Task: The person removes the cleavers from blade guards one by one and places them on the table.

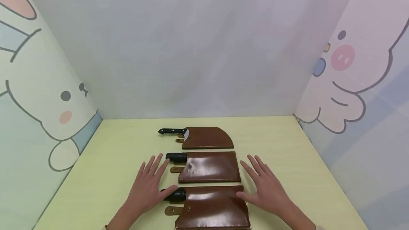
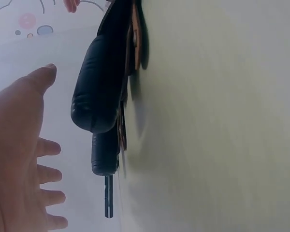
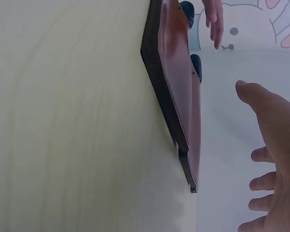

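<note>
Three knives in brown leather sheaths lie in a column on the table, handles to the left. Farthest is a knife with a riveted black handle (image 1: 172, 131) and a curved-ended sheath (image 1: 209, 137); a sliver of blade shows. The middle sheath (image 1: 211, 168) and the near sheath (image 1: 214, 207) are squarer, with thick black handles. My left hand (image 1: 147, 191), fingers spread, is over the left side, its thumb overlapping the near handle (image 1: 179, 195) in the head view; the left wrist view shows a gap between thumb and handle (image 2: 97, 89). Fingers spread too, my right hand (image 1: 267, 191) hovers by the sheaths' right ends, holding nothing.
The pale yellow table (image 1: 118, 144) ends at a grey back wall (image 1: 198, 52). Side walls with cartoon animals, a left one (image 1: 38, 91) and a right one (image 1: 361, 63), flank it. Short tan straps with snaps, such as the near strap (image 1: 173, 210), stick out beside the handles.
</note>
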### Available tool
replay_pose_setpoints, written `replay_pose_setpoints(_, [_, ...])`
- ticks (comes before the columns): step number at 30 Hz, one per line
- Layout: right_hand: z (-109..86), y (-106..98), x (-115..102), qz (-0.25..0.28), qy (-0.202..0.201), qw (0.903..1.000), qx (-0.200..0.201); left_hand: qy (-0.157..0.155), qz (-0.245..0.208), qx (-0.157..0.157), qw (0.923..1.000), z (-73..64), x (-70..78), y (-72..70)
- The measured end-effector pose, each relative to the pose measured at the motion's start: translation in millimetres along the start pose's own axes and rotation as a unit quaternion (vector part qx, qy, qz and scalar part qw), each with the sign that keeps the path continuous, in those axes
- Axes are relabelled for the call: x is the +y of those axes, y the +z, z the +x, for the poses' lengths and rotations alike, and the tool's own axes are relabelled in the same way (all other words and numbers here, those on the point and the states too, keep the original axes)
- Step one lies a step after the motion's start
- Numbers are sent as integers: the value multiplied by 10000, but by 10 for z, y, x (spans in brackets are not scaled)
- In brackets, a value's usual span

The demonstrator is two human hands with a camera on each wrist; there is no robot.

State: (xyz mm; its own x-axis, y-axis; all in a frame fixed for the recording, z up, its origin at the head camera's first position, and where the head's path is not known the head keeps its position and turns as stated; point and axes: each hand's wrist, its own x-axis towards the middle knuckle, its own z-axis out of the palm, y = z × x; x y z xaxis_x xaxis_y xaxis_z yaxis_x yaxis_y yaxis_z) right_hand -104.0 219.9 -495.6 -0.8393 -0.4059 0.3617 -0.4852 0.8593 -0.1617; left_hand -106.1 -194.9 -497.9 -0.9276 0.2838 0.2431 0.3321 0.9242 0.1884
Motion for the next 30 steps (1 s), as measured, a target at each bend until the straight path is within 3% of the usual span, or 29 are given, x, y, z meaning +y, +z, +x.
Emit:
replay_pose_setpoints(6, [-89, 60, -22, 205, -98, 9995, -230, -32, -668, -259, 9974, -97, 12, -16])
replay_pose_setpoints(15, [-216, 113, -84, 551, -193, 9956, -727, 31, -915, -673, 9935, -181, 60, -63])
replay_pose_setpoints(21, [-274, 99, -142, 606, -380, 9922, -1025, -17, -1269, -1074, 9861, -175, 95, -72])
replay_pose_setpoints(30, [-341, 146, -224, 704, -487, 9877, -1310, 483, -1534, -1201, 9797, -201, 91, -38])
